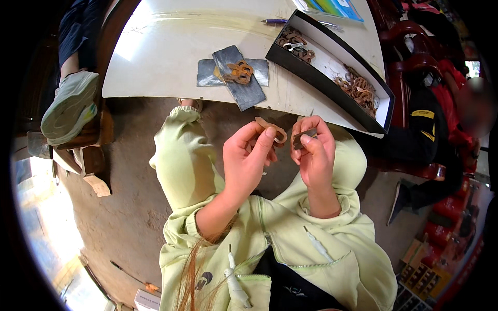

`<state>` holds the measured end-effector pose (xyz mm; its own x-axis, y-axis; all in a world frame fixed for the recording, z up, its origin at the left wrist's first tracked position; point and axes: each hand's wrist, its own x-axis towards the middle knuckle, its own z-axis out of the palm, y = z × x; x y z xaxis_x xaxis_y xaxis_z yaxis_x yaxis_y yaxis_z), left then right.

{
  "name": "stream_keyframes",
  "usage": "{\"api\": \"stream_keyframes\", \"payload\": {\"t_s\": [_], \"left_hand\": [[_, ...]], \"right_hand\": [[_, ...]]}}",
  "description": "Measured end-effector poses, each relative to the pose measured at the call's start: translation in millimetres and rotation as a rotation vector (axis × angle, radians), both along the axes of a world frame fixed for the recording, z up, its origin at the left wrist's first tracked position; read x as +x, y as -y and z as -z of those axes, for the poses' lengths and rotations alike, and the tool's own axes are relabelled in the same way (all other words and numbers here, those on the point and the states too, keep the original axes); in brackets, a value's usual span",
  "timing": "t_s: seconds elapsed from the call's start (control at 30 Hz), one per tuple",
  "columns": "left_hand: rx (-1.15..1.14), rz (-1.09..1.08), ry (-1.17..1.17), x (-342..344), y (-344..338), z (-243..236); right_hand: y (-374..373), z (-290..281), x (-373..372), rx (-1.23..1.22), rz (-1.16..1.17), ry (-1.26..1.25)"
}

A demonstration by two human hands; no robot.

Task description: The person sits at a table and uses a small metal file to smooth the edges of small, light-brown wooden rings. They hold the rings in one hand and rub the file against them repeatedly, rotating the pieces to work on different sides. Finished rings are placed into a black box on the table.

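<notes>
Pinching between thumb and fingers: left hand (246, 159), rusty link (273, 126); right hand (318, 159), dark piece (299, 138).

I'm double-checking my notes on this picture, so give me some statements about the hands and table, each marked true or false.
1. The left hand holds a rusty brown looped metal piece. True.
2. The right hand is empty. False: it holds a small dark flat piece.
3. Two dark grey flat rectangular strips cross on the white table. True.
4. The long black box with a white interior is closed. False: it is open, showing rusty metal pieces.
</notes>
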<state>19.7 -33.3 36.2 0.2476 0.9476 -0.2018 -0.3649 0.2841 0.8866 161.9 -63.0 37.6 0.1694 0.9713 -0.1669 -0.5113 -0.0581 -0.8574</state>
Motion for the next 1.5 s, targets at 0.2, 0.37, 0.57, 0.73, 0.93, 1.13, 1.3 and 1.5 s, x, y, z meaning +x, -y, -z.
{"api": "stream_keyframes", "payload": {"t_s": [0.2, 0.37, 0.57, 0.73, 0.93, 1.13, 1.3, 1.5], "left_hand": [[0.004, 0.038, 0.008, 0.3, -0.5, 2.0], [-0.008, 0.061, 0.019, -0.5, -0.3, 2.8], [-0.021, 0.066, 0.044, -0.8, -0.3, 4.3], [-0.013, 0.056, 0.033, 0.7, 0.0, 4.8], [0.024, 0.017, 0.017, 1.7, 1.4, 2.9], [0.256, 0.000, -0.217, 3.0, 5.1, 5.3], [0.219, -0.090, -0.190, 5.4, 7.2, 4.7], [0.326, -0.052, -0.280, 6.1, 7.3, 4.7]], "right_hand": [[0.2, -3.7, -3.7, -0.028, 0.040, 0.178], [-1.7, -6.1, -6.6, -0.025, 0.093, 0.141], [-2.7, -3.9, -8.0, -0.021, 0.077, 0.112], [-0.5, -3.9, -7.4, -0.032, 0.031, 0.192], [-1.2, -5.6, -8.1, 0.002, 0.004, 0.380], [0.4, -7.0, -15.8, 0.053, 0.061, 0.632], [1.7, -1.0, -11.8, 0.082, 0.026, 0.607], [2.7, 3.1, -14.1, 0.128, 0.059, 0.595]]}}
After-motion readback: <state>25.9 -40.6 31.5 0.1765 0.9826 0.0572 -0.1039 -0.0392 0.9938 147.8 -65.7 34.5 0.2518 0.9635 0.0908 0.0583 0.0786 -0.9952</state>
